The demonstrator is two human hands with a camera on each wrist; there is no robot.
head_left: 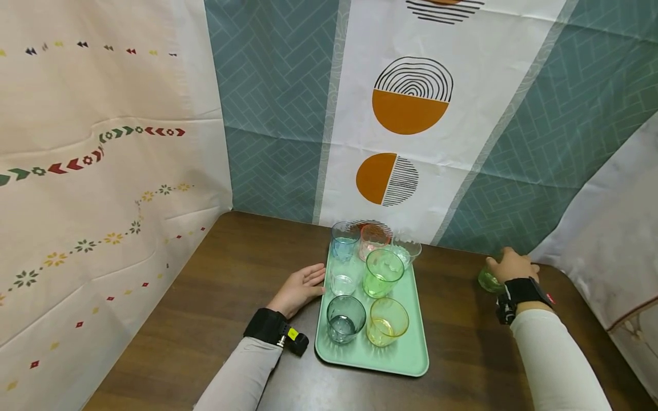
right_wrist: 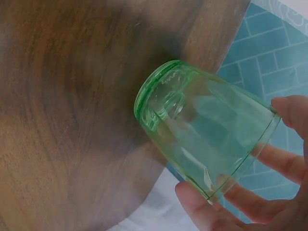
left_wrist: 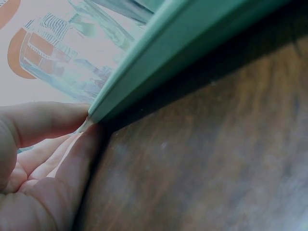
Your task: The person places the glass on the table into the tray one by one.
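Note:
My right hand [head_left: 514, 266] is at the far right of the table, gripping a green drinking glass [right_wrist: 207, 130] by its rim end, fingers spread around it. The glass base is close over the wood. My left hand [head_left: 298, 290] is at the left side of a light green tray [head_left: 406, 361], pinching its rim in the left wrist view. On the tray stand a blue glass [head_left: 344, 242], a pink glass [head_left: 373, 242], clear glasses [head_left: 343, 279], a larger green glass [head_left: 382, 277], a dark grey glass [head_left: 346, 321] and a yellow glass [head_left: 386, 324].
The brown wooden table [head_left: 231, 285] meets a patterned curtain [head_left: 277, 142] behind the tray. A cream cloth [head_left: 103, 200] hangs along the left side, and white cloth [head_left: 617, 245] on the right comes close to my right hand.

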